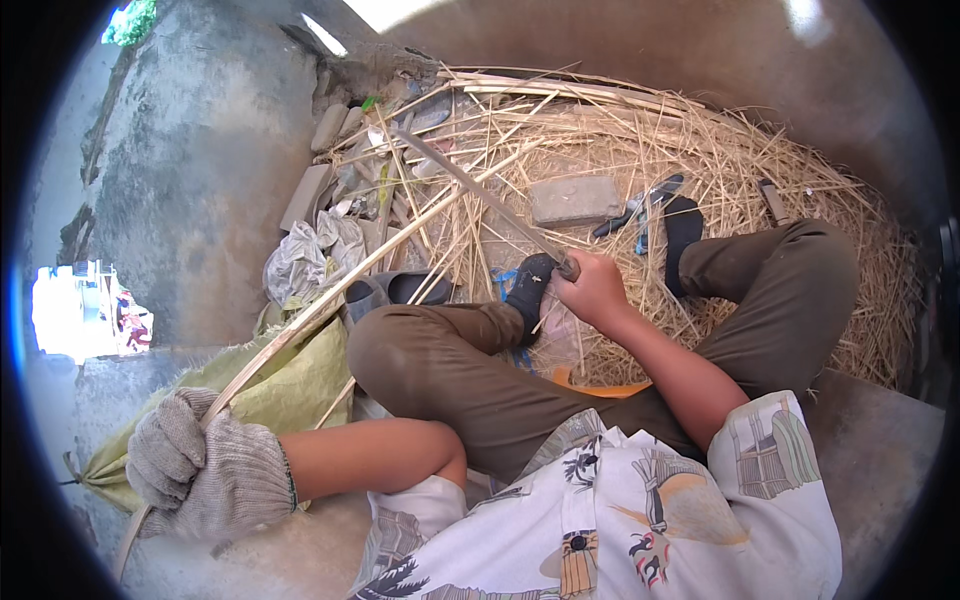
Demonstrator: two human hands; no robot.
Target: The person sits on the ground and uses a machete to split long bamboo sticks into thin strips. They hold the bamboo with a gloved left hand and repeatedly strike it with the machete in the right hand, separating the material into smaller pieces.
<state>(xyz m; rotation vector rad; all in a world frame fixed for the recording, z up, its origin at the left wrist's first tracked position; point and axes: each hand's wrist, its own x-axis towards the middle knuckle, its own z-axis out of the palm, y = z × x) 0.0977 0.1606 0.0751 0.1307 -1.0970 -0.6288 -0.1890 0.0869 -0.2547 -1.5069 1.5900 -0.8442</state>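
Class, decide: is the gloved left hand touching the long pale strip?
Touching: the head view shows the gloved left hand closed around the long pale strip.

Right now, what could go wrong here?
If the ungloved right grip slips, the long knife could cut it. The knife's handle sits near the socked left foot, so a stray swing might nick it. The left grip holds the bamboo strip; splinters might pierce its knitted glove.

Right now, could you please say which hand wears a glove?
The left hand, its grey glove closed on a pale strip; the right hand, holding a knife, is bare.
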